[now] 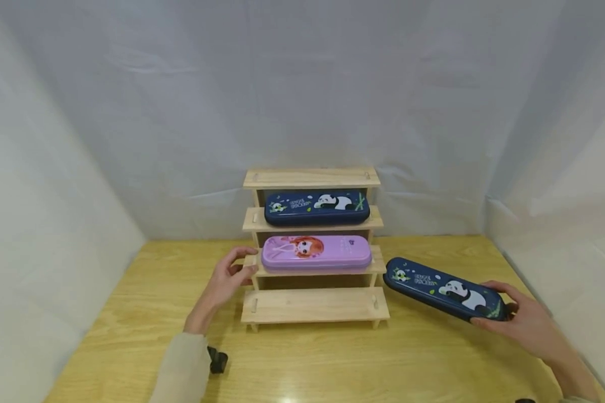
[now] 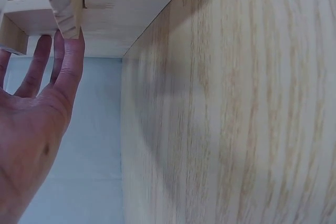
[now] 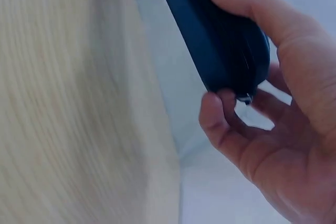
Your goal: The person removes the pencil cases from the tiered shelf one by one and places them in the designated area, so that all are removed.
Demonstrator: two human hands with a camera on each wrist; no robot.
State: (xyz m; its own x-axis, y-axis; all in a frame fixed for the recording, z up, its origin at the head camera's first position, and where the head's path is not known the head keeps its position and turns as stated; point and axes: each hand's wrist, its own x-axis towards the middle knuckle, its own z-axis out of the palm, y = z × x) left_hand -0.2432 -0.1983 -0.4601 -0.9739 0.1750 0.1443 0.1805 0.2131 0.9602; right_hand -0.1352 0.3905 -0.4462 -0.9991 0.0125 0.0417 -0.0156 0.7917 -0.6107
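Note:
My right hand [image 1: 529,324] grips the right end of a navy pencil case [image 1: 423,285] with a panda print, held tilted above the table beside the stand. In the right wrist view, the thumb lies along one side of the case and the fingers curl round its end. My left hand [image 1: 227,282] holds the left end of a step on the tiered wooden stand [image 1: 312,305]; the left wrist view shows its fingers [image 2: 68,72] at the board's end. On that step lies a lilac pencil case [image 1: 338,254] with a girl's picture, close to the left fingertips.
A second navy panda pencil case [image 1: 302,210] lies one step higher. The stand's top board [image 1: 307,178] and lowest board are bare wood. The wood-grain table [image 1: 302,364] is bounded by pale cloth walls [image 1: 302,101] at the back and sides.

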